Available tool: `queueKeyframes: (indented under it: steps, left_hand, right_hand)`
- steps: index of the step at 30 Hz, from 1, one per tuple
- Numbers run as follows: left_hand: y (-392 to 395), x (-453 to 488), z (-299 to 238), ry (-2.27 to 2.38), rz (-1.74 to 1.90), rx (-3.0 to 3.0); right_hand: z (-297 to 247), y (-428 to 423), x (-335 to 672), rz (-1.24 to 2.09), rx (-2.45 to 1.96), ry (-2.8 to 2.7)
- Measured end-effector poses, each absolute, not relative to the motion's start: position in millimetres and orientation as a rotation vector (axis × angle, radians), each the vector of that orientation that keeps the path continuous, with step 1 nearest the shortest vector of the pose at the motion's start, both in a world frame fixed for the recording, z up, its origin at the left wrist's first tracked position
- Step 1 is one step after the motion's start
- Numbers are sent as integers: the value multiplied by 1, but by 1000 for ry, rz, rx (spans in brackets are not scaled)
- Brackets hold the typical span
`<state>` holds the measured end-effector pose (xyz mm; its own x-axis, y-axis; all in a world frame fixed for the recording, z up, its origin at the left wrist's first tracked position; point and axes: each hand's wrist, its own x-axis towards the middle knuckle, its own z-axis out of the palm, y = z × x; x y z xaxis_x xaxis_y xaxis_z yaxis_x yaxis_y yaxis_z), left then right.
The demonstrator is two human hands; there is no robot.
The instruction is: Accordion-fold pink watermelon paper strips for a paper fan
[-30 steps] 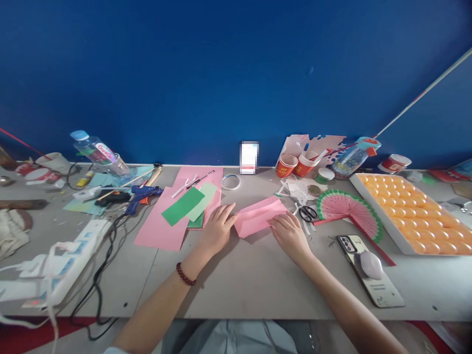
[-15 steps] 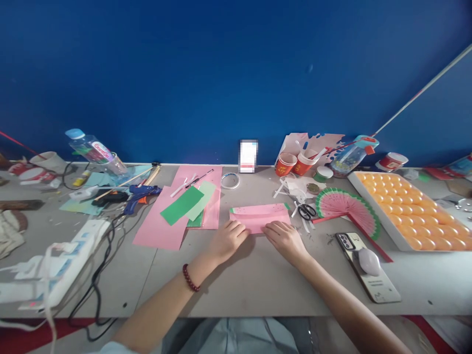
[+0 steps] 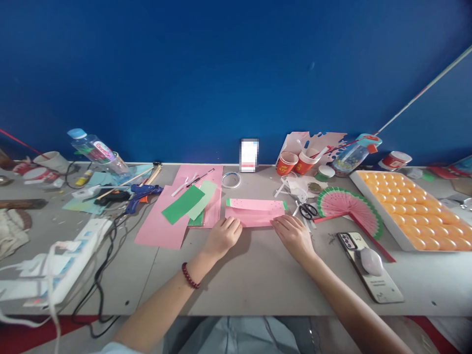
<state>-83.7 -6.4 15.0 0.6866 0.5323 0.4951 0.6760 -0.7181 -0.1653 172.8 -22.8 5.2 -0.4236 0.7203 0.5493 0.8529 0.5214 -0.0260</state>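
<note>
A pink paper sheet [image 3: 254,216] lies in front of me, its far part folded into a strip with dark specks and green ends. At its near left corner, my left hand [image 3: 223,237] is closed on the edge, fingers together. My right hand [image 3: 294,236] grips the near right corner in the same way; the thumbs are mostly hidden. Just right of the paper are black-handled scissors [image 3: 308,211] and a pleated pink fan with a green rim [image 3: 350,209]. A roll of tape [image 3: 231,180] lies beyond the paper.
Pink sheets [image 3: 158,231] and green paper [image 3: 183,204] lie left, near a blue glue gun [image 3: 142,196] and a power strip [image 3: 79,260]. Red paper cups [image 3: 286,163] stand at the back. Rightward are a phone [image 3: 383,285] and a tray of orange balls [image 3: 409,209].
My hands have moved apart toward the paper's two near corners and slightly away from me. The pink paper has shifted a little left and lies straighter.
</note>
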Motion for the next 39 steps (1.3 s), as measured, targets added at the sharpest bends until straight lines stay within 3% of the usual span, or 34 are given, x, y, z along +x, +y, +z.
queueKeyframes:
  steps: [7, 15, 39]
  left_hand:
    - [-8, -84, 14, -1071, -493, -2709]
    - [4, -97, 8, -1075, -533, -2746]
    - [2, -92, 14, -1263, -838, -2789]
  right_hand:
    - [1, -22, 176, -206, -1337, -2270]
    - [11, -16, 197, 256, -1354, -2259]
    - [11, -15, 197, 342, -1392, -2194]
